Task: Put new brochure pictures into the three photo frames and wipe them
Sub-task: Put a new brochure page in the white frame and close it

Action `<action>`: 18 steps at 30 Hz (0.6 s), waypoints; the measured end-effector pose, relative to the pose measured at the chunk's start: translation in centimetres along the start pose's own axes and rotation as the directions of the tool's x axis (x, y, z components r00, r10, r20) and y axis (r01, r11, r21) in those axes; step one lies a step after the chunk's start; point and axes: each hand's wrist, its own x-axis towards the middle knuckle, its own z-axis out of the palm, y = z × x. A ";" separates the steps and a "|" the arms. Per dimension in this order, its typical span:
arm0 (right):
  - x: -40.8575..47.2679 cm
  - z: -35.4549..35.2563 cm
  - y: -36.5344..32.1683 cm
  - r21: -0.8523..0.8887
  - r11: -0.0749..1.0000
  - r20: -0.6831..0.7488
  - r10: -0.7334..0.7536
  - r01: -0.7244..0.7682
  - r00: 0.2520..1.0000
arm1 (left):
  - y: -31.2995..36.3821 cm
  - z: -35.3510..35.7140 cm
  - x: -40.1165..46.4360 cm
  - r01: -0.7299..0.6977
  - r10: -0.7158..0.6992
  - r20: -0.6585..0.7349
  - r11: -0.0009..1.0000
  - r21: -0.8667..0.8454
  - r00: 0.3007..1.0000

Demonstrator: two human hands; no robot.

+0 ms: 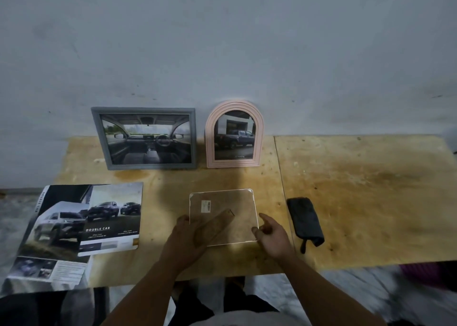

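A bare grey wall backs a plywood desk [358, 202]. Against it stand a grey rectangular frame [144, 138] with a car-interior picture and a pink arched frame [234, 134] with a pickup picture; both look already refilled. The third frame [223, 217] lies face down near the front edge, its stand flap showing. The left hand [190, 241] rests on that flap, fingers fairly straight; the right hand [273, 236] touches the frame's right edge, grip relaxed. Brochure pages [81, 227] lie left, a dark cloth [305, 220] right. Whether any wiping is done cannot be told.

stained plywood table [358, 189] against bare grey wall [222, 41]; dim light.
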 end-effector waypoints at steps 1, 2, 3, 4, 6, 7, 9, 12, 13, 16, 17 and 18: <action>0.0 0.2 -0.2 0.053 0.998 -0.001 0.035 -0.035 0.999 | 0.1 0.4 -0.2 -0.006 0.006 0.002 1.000 0.004 1.000; 0.0 0.4 -0.3 0.108 0.991 -0.006 0.073 -0.072 0.997 | 0.2 0.7 -0.5 -0.010 0.010 0.010 1.000 0.023 1.000; -0.2 0.5 -0.5 0.172 0.980 -0.015 0.106 -0.102 0.994 | 0.3 1.1 -0.6 -0.022 0.021 0.014 0.998 0.056 1.000; -0.3 0.5 -0.9 0.240 0.964 -0.029 0.127 -0.116 0.991 | 0.4 1.2 -0.6 -0.029 0.028 0.018 0.995 0.097 0.999; -0.8 0.0 -2.4 0.357 0.929 -0.067 0.132 -0.100 0.989 | 0.6 1.1 -0.4 -0.056 0.059 -0.011 0.978 0.203 0.998; -1.0 -0.6 -3.2 0.425 0.902 -0.077 0.116 -0.073 0.990 | 0.8 0.9 -0.2 -0.088 0.108 -0.058 0.958 0.271 0.993; -1.2 -2.7 -5.0 0.546 0.836 -0.020 0.070 -0.047 0.997 | 1.4 0.1 0.1 -0.158 0.239 -0.153 0.898 0.412 0.959; 0.0 -6.5 -6.5 0.613 0.787 0.070 0.035 -0.070 0.997 | 3.5 -1.9 0.6 -0.201 0.391 -0.296 0.835 0.512 0.871; 0.5 -7.8 -6.6 0.609 0.790 0.052 0.047 -0.069 0.998 | 4.4 -2.5 1.0 -0.213 0.407 -0.336 0.847 0.487 0.850; 2.2 -11.1 -5.3 0.376 0.924 -0.213 0.152 -0.062 0.965 | 7.2 -4.1 1.8 -0.233 0.300 -0.401 0.950 0.207 0.866; 2.7 -12.1 -4.2 0.274 0.958 -0.303 0.164 -0.079 0.939 | 8.0 -4.3 1.8 -0.228 0.231 -0.406 0.972 0.057 0.884; 3.0 -12.9 -2.9 0.195 0.976 -0.349 0.164 -0.100 0.922 | 8.9 -4.5 1.8 -0.211 0.154 -0.403 0.972 -0.100 0.902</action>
